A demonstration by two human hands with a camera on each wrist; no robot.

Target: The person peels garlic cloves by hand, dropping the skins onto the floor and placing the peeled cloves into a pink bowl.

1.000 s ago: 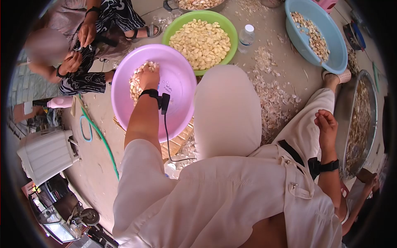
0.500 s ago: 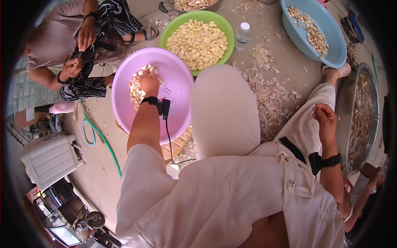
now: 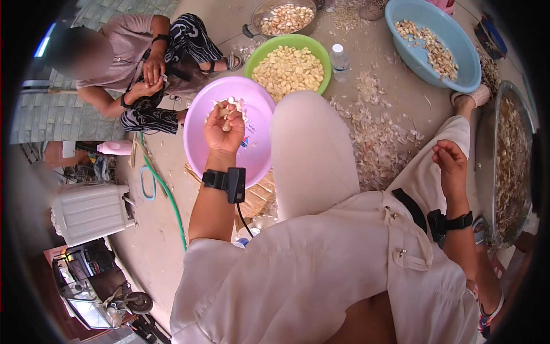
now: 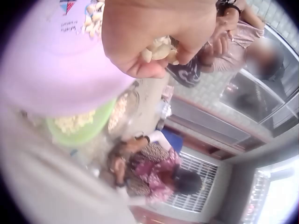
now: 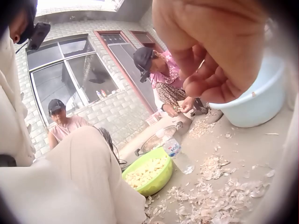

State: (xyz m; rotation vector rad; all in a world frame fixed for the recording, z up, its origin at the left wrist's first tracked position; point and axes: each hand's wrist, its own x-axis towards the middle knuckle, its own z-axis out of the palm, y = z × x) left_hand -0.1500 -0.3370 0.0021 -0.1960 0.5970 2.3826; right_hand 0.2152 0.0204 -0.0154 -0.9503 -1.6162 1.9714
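In the head view the left hand [image 3: 224, 133] is raised palm up over the pink basin [image 3: 197, 155], its fingers curled round several garlic cloves [image 3: 227, 126]. The left wrist view shows pale cloves [image 4: 160, 51] held between the thumb and fingers of the left hand [image 4: 156, 32]. More unpeeled cloves lie in the basin beyond the hand. At the right, the right hand [image 3: 451, 166] is above the right leg, fingers loosely curled; in the right wrist view nothing shows in the right hand [image 5: 215, 51].
A green basin [image 3: 327, 63] of peeled cloves stands beside the pink one, near a plastic bottle [image 3: 339, 62]. A blue basin [image 3: 401, 51] and a metal tub [image 3: 486, 172] are at the right. Loose skins [image 3: 372, 132] cover the ground. Another person [image 3: 123, 51] sits at the upper left.
The left hand has lifted out of the clove pile, turned palm up and drawn back toward the body with cloves in it. The right hand stays nearly still. The head view has shifted.
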